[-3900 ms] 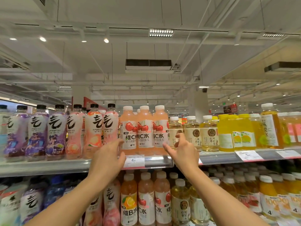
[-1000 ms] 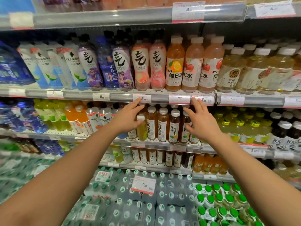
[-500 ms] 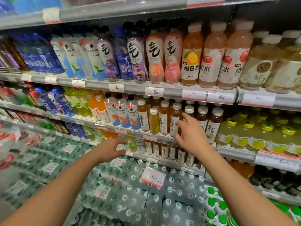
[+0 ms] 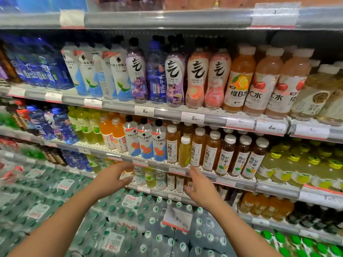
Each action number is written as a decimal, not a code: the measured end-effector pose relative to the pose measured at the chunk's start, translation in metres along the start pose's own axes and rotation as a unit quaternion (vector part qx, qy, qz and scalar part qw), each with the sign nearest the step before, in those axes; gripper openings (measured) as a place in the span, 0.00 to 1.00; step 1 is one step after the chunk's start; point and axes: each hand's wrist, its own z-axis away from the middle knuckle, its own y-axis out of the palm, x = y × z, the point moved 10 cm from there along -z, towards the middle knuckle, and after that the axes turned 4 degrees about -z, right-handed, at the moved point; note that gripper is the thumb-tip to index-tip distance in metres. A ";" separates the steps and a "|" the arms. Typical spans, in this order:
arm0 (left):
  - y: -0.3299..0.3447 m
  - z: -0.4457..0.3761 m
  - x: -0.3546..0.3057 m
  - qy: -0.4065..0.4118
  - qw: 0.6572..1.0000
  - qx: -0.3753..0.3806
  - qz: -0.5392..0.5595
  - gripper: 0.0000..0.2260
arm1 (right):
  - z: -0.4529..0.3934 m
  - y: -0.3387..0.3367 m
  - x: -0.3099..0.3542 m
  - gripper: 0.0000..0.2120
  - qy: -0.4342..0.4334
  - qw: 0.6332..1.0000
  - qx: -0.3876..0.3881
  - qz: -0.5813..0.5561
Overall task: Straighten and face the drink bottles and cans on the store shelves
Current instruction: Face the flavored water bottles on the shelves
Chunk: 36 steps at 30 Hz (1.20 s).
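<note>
My left hand (image 4: pixel 112 178) and my right hand (image 4: pixel 199 186) are raised in front of a low shelf of small bottles (image 4: pixel 161 179), fingers relaxed and spread, holding nothing. The left fingertips are close to a small orange bottle (image 4: pixel 128 173); contact is unclear. Above them, the shelf carries brown tea bottles (image 4: pixel 212 151) with white caps and one smaller yellow-green bottle (image 4: pixel 184 152) standing among them. Higher up are curvy pink and purple bottles (image 4: pixel 196 78) and orange vitamin drinks (image 4: pixel 239 80).
Shrink-wrapped packs of green-capped water (image 4: pixel 130 219) are stacked on the floor below my arms, with a hanging price tag (image 4: pixel 177 218). Shelf rails with price labels (image 4: pixel 192 117) jut out at each level. Blue bottles and packs fill the left.
My view dropped from the top shelf to the lower shelves. Over the last second both hands came down from the tea-bottle shelf to the small-bottle shelf beneath it.
</note>
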 end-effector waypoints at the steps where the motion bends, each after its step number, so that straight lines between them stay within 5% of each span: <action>1: -0.004 -0.004 0.006 0.008 1.000 -0.002 0.000 0.20 | -0.014 -0.013 0.006 0.32 0.011 0.999 -0.033 -0.009; 5: -0.006 -0.018 0.029 0.048 0.999 0.008 0.004 0.21 | -0.074 -0.064 0.034 0.35 0.037 0.990 -0.131 0.018; 12: 0.007 -0.027 0.057 0.100 0.993 0.047 0.039 0.25 | -0.117 -0.055 0.023 0.36 0.153 0.979 -0.071 0.113; 22: -0.002 -0.038 0.035 0.157 0.985 0.035 0.070 0.23 | -0.106 -0.058 0.026 0.24 0.163 0.965 -0.144 0.143; 30: -0.013 -0.044 -0.063 0.200 0.974 0.005 0.105 0.24 | -0.060 -0.075 0.056 0.20 0.088 0.989 -0.046 0.107; 36: -0.014 -0.041 -0.186 0.215 0.952 0.029 0.214 0.39 | -0.001 -0.161 0.066 0.21 0.041 0.993 -0.107 0.018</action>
